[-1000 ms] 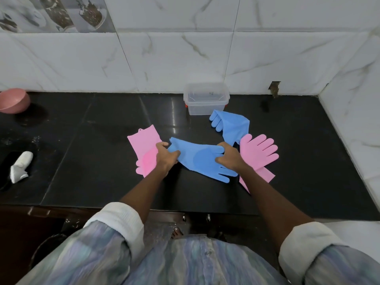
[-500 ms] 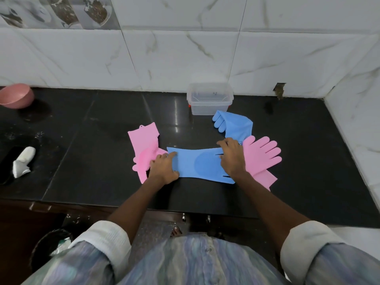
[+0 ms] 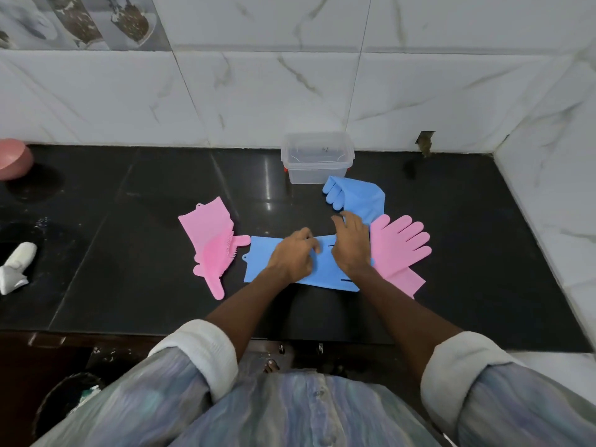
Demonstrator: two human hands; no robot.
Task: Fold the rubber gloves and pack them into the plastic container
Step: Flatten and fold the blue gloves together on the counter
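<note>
**Fig. Blue glove flattened crosswise under both hands, ready for folding**

A blue glove (image 3: 258, 262) lies flat on the black worktop (image 3: 129, 253), its long axis running left to right, cuff end at the left and finger end hidden beneath the right hand. The left hand (image 3: 292, 254) rests palm down on the middle of the glove with its fingers loosely curled; whether it pinches any material cannot be told. The right hand (image 3: 351, 245) lies just beside it, open and flat, fingers pointing far, covering the glove's right part. Because the glove lies across the body, a fold would probably bring one end over the other along this left-right axis; the free cuff end lies nearer the left hand. The clear plastic container (image 3: 317, 162) stands open at the far edge of the worktop against the tiled wall, straight ahead of the hands, and appears empty. Between it and the hands lies a second blue glove (image 3: 358, 196), touching the container's near side. A pink glove (image 3: 400, 246), fingers spread, lies just right of the right hand and partly under the flattened glove; another pink glove (image 3: 211, 240) lies to the left, close to the cuff. The second blue glove partly obstructs the path to the container.
</note>
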